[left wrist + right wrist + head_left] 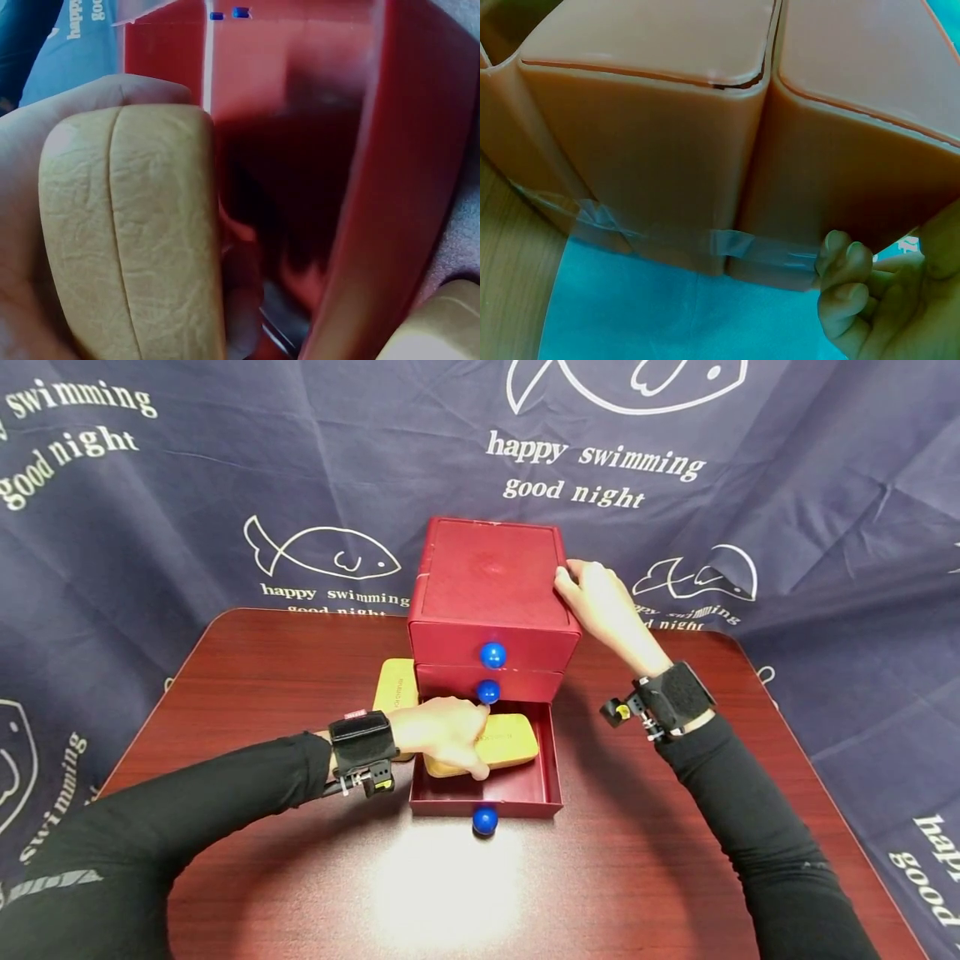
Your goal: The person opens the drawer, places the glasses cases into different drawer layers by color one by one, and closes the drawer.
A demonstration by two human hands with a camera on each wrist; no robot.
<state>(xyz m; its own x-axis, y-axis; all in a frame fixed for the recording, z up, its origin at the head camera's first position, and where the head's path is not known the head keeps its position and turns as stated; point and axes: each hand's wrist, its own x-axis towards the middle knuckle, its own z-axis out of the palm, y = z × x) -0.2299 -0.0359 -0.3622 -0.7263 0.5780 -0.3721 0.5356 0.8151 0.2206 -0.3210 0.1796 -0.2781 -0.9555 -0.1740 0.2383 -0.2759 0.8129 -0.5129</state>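
Observation:
A yellow glasses case (510, 741) with rounded ends is in the pulled-out bottom drawer (551, 777) of a red drawer cabinet (491, 572). My left hand (442, 731) grips this case, thumb on one side and fingers on the other. In the left wrist view the case (135, 232) shows its seam, close beside the drawer's inside. At the cabinet's back right, my right hand (603, 602) holds the upper side edge, its thumb by the top. The right wrist view shows that hand's curled fingers (847, 259) against the cabinet's far edge.
A second yellow case (397, 685) lies on the table left of the cabinet, partly behind my left hand. Blue round knobs (492, 655) mark the drawer fronts; the upper two drawers are closed. Behind the brown table (637, 827) hangs a dark blue printed cloth (322, 460).

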